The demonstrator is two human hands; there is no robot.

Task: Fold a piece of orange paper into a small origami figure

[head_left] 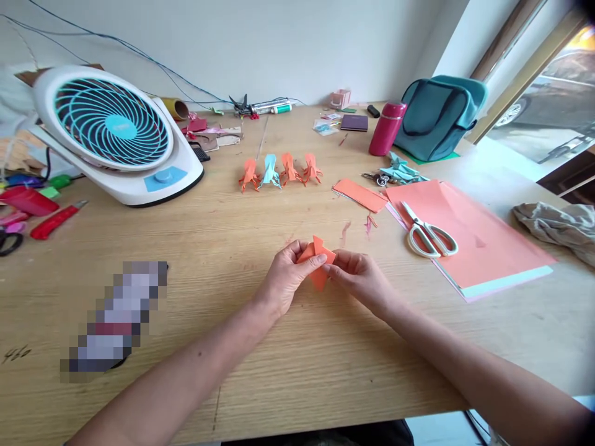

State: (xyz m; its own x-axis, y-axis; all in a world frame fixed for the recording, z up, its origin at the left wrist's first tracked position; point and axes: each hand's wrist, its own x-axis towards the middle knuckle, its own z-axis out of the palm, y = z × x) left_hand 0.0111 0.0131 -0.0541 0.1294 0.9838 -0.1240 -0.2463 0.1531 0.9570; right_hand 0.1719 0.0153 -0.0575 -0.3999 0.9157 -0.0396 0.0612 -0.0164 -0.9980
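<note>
Between both hands, low over the wooden table, is a small folded piece of orange paper [318, 275] with pointed flaps at its top and bottom. My left hand [289, 272] pinches it from the left, thumb lying across its front. From the right, my right hand [357, 272] grips its right edge between thumb and curled fingers. Beyond the hands stand several folded paper figures with thin legs: a light blue one [270, 170] and orange ones [289, 167]. A stack of orange paper strips [359, 194] lies to the right of them.
White-handled scissors [430, 238] rest on large orange sheets [488, 235] at right. A magenta bottle [388, 129] and a teal bag [434, 118] stand behind. On the left are a white fan [116, 127], a red cutter [54, 222] and a blurred-out object [116, 319].
</note>
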